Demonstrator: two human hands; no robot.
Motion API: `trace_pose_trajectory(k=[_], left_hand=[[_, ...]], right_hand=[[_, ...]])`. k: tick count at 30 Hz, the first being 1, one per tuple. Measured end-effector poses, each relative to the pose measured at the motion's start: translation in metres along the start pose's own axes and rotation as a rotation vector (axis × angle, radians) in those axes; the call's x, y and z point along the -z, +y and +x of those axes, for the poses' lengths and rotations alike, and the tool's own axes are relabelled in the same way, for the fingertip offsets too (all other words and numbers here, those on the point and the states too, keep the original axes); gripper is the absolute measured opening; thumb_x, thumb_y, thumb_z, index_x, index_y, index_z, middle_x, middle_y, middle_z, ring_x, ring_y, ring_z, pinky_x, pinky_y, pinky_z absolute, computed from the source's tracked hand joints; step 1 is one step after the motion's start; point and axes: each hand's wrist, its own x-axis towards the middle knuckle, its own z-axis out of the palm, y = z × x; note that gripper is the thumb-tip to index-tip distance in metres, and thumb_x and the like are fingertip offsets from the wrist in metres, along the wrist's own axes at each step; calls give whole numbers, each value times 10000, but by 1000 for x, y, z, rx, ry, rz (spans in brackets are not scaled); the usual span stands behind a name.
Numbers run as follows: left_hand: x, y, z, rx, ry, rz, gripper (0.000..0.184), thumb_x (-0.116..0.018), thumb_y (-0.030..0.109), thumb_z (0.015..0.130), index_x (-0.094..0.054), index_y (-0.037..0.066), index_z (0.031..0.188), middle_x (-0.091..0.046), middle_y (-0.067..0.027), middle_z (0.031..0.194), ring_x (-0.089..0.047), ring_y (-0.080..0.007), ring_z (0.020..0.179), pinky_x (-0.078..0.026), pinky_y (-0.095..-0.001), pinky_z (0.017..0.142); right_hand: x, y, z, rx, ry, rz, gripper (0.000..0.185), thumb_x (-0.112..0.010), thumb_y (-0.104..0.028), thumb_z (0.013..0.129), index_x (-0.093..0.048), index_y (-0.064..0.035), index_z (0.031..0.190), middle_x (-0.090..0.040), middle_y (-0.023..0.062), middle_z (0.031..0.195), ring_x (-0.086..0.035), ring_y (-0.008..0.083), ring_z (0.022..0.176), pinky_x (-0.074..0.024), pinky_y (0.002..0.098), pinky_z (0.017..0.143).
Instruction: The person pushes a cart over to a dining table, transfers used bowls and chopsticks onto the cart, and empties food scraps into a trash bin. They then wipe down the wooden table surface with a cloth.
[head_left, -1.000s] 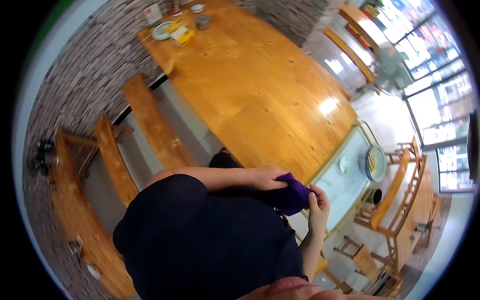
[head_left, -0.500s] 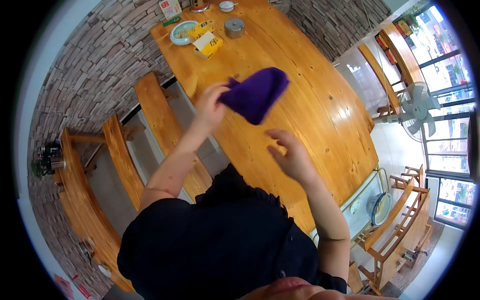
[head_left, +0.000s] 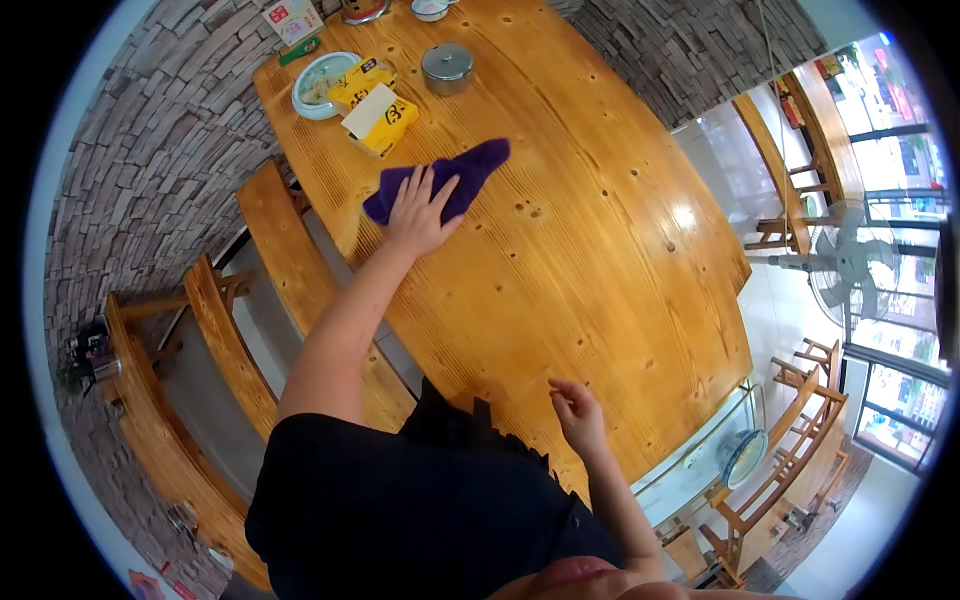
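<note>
My left hand [head_left: 422,215] lies flat on a purple cloth [head_left: 478,162] on the wooden table [head_left: 600,270], near the table's left edge. Its fingers are spread across the cloth and press it against the wood. One corner of the cloth reaches out to the right of the fingers. My right hand [head_left: 578,412] hovers close to my body, over the near part of the table or just above it. The fingers there are loosely bent and apart, with nothing in them.
Beyond the cloth are a yellow paper box [head_left: 380,120], a pale bowl [head_left: 318,88] and a round lidded metal tin [head_left: 447,69]. A wooden bench [head_left: 290,230] runs along the left side. At right stand a fan [head_left: 850,262] and a low glass-topped stand [head_left: 695,455] holding a basin [head_left: 743,458].
My left hand has brought the purple cloth down from the air onto the table, its fingers now spread over it. My right hand has drawn back toward my body.
</note>
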Motion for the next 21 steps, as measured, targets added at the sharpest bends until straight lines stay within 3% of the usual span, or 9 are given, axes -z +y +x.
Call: trace_pose_trajectory(k=[8, 14, 19, 21], left_hand=[[-29, 30, 124, 192, 99, -27, 638, -438, 476, 937, -268, 196, 1485, -267, -205, 1504, -185, -357, 1417, -166, -482, 1142], [-36, 70, 190, 382, 84, -128, 570, -397, 447, 953, -321, 212, 1466, -283, -148, 1514, -184, -343, 1420, -161, -485, 1142], [-56, 175, 173, 10, -88, -325, 532, -391, 405, 962, -378, 168, 1438, -305, -141, 1506, -175, -321, 1430, -136, -477, 1153], [-65, 238, 143, -200, -120, -206, 509, -446, 373, 938, -437, 140, 1390, -384, -150, 1454, -246, -341, 1395, -235, -519, 1105]], right_hand=[[-12, 56, -2, -72, 13, 69, 222, -588, -100, 920, -626, -5, 1117, -664, 63, 917, -613, 110, 834, -496, 246, 739], [-17, 57, -8, -138, 14, 142, 226, -598, -121, 923, -626, -15, 1121, -666, 57, 926, -604, 111, 821, -487, 246, 746], [-17, 67, -22, -94, 53, 56, 213, -598, -134, 926, -646, -18, 1098, -674, 103, 967, -628, 143, 865, -500, 270, 755], [-24, 62, -41, -82, 107, 55, 206, -602, -126, 914, -654, -28, 1088, -673, 133, 985, -645, 179, 887, -512, 294, 766]])
